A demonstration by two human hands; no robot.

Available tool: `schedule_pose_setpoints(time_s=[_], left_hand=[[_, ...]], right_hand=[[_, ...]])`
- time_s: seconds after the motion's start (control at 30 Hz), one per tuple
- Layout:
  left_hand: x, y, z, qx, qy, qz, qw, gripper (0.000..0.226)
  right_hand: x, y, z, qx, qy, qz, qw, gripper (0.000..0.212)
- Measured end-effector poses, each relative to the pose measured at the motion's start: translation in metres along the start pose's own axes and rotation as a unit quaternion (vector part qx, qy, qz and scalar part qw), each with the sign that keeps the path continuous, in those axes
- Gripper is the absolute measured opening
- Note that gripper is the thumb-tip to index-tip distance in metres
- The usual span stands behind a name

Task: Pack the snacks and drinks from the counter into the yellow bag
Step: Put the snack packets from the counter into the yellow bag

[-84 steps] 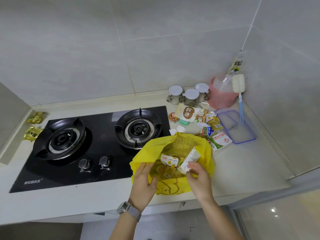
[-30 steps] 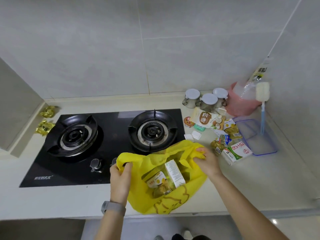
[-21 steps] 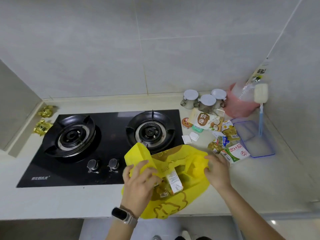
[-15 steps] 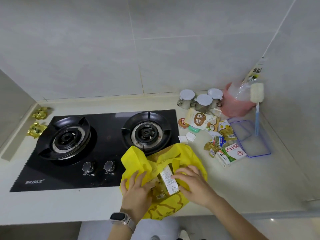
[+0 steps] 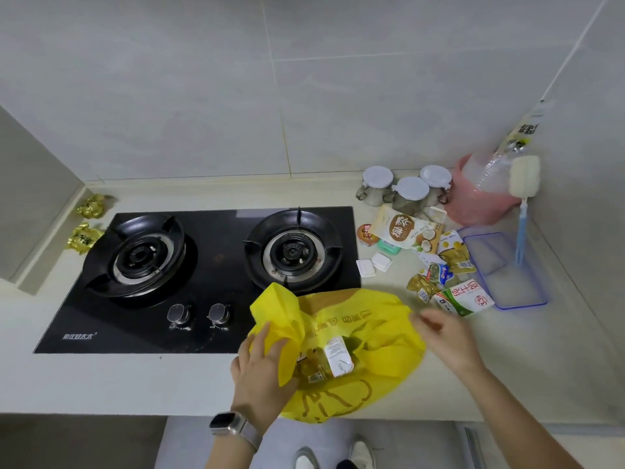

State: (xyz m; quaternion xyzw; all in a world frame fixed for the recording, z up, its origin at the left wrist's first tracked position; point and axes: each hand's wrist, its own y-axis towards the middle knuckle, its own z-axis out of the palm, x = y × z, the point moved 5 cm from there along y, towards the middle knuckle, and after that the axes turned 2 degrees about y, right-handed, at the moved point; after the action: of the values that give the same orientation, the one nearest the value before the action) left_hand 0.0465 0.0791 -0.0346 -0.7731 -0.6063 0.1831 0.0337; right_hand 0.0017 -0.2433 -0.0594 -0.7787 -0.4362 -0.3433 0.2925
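I see yellow bag point(image 5: 389, 353) with brown line drawing, black hob point(image 5: 209, 275), pink jug point(image 5: 473, 204), cream counter point(image 5: 507, 367), green-white carton point(image 5: 463, 297).

The left hand point(image 5: 262, 363) is extended forward, palm down, a watch worn on its wrist, and yellow fabric is gripped by its fingers. The right hand point(image 5: 446, 336), motion-blurred, is held out with fingers loosely spread, nothing held.

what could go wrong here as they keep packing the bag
The yellow bag hangs over the counter edge; more weight might tip it off. Only the left hand holds its mouth, so the floppy fabric may fold over the opening. The bag also lies against the hob, and the blurred right hand reaching for the milk carton could scatter nearby packets.
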Motion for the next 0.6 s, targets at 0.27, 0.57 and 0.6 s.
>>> schedule_pose_setpoints(time_s=[0.27,0.57,0.6], left_hand=[[-0.022,-0.007,0.004,-0.007,-0.023,0.021,0.999,0.07],[-0.011,-0.01,0.003,-0.006,-0.051,0.019,0.998,0.052],[-0.012,-0.01,0.003,-0.003,-0.049,0.02,0.999,0.052]], right_hand=[[-0.044,0.066,-0.027,0.074,-0.346,0.128,0.927,0.076],[-0.052,0.067,-0.015,0.076,-0.508,0.007,0.858,0.076],[-0.053,0.066,-0.018,0.054,-0.516,-0.008,0.855,0.074]])
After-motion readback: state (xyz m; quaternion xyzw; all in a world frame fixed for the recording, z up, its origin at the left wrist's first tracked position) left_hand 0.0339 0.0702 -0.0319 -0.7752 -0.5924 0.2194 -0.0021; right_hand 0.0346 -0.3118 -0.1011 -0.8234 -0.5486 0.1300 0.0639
